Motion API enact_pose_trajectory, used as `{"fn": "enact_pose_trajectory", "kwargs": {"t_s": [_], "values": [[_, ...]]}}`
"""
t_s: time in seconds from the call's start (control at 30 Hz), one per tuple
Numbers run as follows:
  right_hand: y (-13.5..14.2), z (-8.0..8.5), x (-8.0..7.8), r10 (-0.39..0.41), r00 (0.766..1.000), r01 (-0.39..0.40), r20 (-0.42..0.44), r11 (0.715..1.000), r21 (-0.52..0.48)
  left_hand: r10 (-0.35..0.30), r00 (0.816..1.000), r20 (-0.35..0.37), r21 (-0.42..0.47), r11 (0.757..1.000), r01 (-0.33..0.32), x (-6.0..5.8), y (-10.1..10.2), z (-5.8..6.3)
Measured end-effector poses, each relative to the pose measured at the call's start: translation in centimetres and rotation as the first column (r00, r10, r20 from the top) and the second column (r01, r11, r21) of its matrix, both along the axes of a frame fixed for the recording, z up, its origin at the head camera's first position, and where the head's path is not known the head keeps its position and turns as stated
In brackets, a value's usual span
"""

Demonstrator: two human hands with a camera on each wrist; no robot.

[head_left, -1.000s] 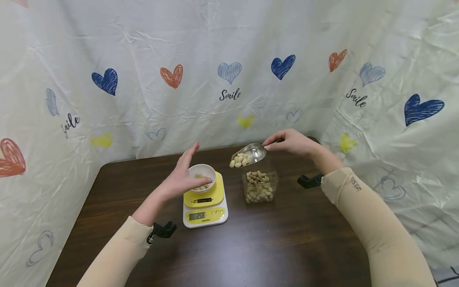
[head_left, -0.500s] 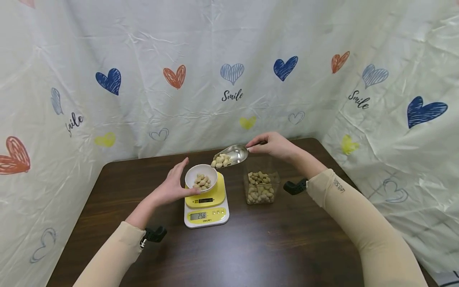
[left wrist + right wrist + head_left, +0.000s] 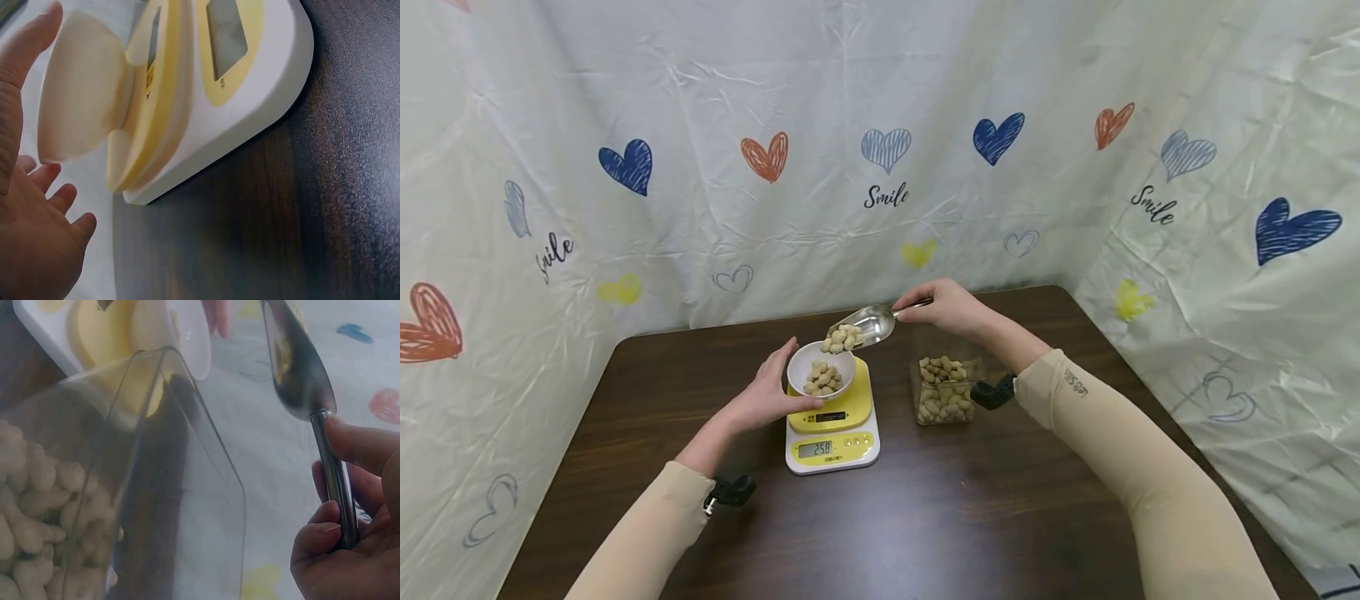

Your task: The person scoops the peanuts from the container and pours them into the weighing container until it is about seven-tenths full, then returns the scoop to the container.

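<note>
My right hand (image 3: 951, 310) grips the handle of a metal scoop (image 3: 876, 322), its fingers curled round it in the right wrist view. Unshelled peanuts (image 3: 842, 337) lie in the scoop, whose lip overlaps the far right rim of a white bowl (image 3: 798, 372) in the head view. More peanuts (image 3: 823, 380) are in that bowl, which stands on a yellow and white kitchen scale (image 3: 842, 452) reading 25.8. Around the bowl's left side, my left hand (image 3: 763, 400) is spread, thumb and fingers apart; in the left wrist view several fingers (image 3: 62, 199) are relaxed beside it.
A clear plastic container (image 3: 215, 506) holding peanuts stands right of the scale on the dark wooden table (image 3: 925, 517). Behind the table hangs a white curtain (image 3: 820, 250) printed with hearts. Each wrist carries a black camera mount (image 3: 992, 392).
My right hand has carried the scoop of peanuts leftward from over the clear container to the bowl's rim. The left hand has shifted slightly left, uncovering more of the bowl. The reading stays 25.8.
</note>
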State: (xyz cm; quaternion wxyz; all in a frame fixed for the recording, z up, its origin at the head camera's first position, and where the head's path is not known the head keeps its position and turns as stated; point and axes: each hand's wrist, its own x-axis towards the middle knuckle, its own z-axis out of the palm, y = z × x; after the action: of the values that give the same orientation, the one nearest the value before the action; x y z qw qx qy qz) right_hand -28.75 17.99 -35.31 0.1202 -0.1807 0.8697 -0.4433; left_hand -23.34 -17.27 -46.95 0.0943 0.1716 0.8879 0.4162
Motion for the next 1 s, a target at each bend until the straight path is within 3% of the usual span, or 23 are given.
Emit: {"fn": "enact_pose_trajectory", "kwargs": {"t_s": [0.43, 0.73, 1.0], "values": [[-1.8, -1.0, -0.5, -0.004, 0.999, 0.007, -0.047, 0.998, 0.056, 0.022, 0.999, 0.026, 0.004, 1.000, -0.022, -0.3, 0.2, -1.0], [-2.8, -1.0, -0.8, 0.000, 0.990, 0.022, -0.141, 0.988, 0.154, 0.033, 0.999, 0.041, 0.011, 0.999, -0.034, -0.2, 0.3, -0.9], [-3.1, -0.6, -0.7, -0.017, 0.986, 0.045, -0.168, 0.985, 0.169, 0.029, 0.999, 0.034, 0.025, 0.999, -0.030, -0.2, 0.3, -1.0]]}}
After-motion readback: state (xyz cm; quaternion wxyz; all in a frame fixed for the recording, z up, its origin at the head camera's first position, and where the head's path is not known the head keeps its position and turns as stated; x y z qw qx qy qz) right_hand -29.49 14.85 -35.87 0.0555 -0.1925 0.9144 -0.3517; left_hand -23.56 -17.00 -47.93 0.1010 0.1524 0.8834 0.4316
